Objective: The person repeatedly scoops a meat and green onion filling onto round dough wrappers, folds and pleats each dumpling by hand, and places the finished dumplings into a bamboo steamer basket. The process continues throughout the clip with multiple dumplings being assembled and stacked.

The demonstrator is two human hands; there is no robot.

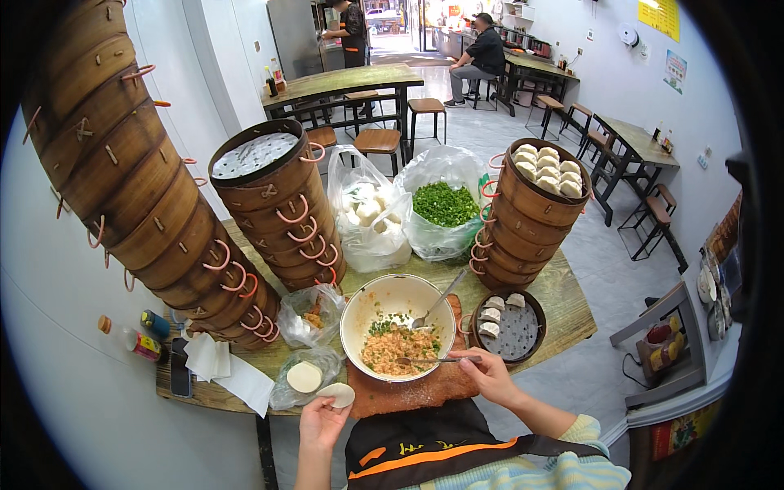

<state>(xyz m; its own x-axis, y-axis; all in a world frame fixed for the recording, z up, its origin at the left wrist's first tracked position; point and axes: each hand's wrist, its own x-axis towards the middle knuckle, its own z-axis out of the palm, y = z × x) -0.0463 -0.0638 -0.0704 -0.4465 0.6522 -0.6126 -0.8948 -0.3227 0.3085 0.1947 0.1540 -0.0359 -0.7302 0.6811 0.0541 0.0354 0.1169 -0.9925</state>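
Note:
My left hand [321,419] holds a round dough wrapper [337,395] in its fingertips. My right hand [490,376] grips the handle of a metal spoon [438,360], whose bowl touches the orange filling with chopped green onion [398,350]. The filling lies in a white enamel basin [347,324], where a second spoon [438,306] leans on the rim. Beside my left hand, a stack of wrappers [304,376] sits in a plastic bag. Several folded dumplings [490,315] rest on the perforated liner of a small bamboo steamer [541,318] to the right of the basin.
Tall bamboo steamer stacks stand at far left [153,184], left [275,208] and right [530,223], the right one topped with dumplings [548,168]. Behind the basin are bags of dough pieces [370,236] and chopped green onion [446,205]. A phone [180,367] lies left. Two people are farther back.

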